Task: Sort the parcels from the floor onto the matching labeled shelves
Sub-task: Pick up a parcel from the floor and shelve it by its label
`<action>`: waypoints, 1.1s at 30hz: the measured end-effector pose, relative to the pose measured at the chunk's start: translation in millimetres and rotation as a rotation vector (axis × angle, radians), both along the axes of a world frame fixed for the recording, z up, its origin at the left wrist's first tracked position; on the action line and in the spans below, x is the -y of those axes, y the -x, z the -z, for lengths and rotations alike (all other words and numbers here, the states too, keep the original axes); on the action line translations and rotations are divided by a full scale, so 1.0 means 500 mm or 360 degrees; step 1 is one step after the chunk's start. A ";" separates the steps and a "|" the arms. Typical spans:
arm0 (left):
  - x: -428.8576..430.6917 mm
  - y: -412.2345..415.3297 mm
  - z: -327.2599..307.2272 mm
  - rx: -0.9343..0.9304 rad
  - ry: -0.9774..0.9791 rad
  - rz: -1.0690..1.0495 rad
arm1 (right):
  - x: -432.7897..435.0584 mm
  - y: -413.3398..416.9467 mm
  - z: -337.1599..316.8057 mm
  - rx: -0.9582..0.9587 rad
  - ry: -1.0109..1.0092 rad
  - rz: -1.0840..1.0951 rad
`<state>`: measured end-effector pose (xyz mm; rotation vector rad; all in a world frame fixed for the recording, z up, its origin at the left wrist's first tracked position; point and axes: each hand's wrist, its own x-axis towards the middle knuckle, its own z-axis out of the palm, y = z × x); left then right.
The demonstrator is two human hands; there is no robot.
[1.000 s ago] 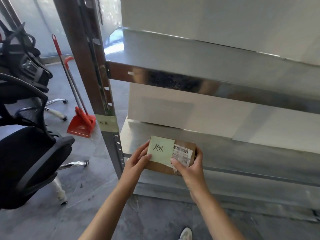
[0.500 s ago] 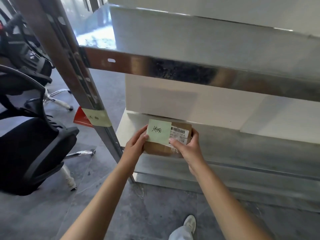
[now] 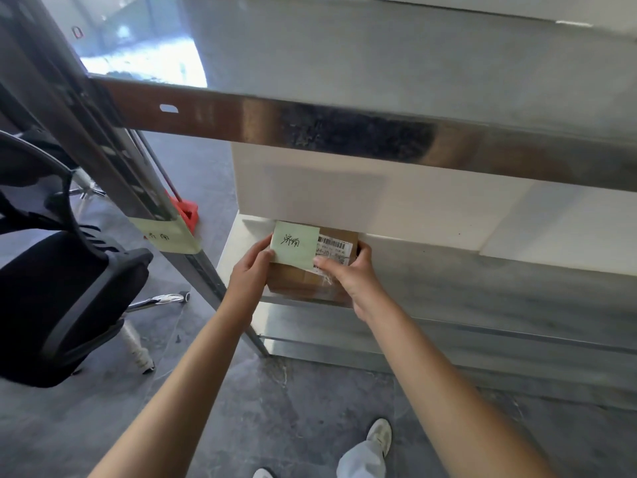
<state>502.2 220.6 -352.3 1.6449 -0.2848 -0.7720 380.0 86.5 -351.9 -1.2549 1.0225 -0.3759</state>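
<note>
Brown cardboard parcel (image 3: 305, 281), green note (image 3: 294, 248) on top, at the front edge of the lower shelf (image 3: 482, 288). Left hand (image 3: 250, 270) and right hand (image 3: 348, 274) grip its sides. Best slid level and fully in, matching the post's label (image 3: 165, 236).
</note>
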 end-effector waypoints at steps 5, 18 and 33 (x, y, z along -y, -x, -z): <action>0.011 -0.015 0.011 -0.0014 -0.0034 -0.0027 | 0.009 -0.022 0.009 -0.0043 0.0000 -0.0026; 0.029 0.015 0.035 0.0264 -0.0095 -0.0002 | 0.014 -0.018 0.051 -0.0037 0.0058 0.0012; 0.004 0.060 -0.017 0.0738 -0.0288 -0.0014 | -0.030 0.034 -0.034 -0.0208 0.0504 0.0105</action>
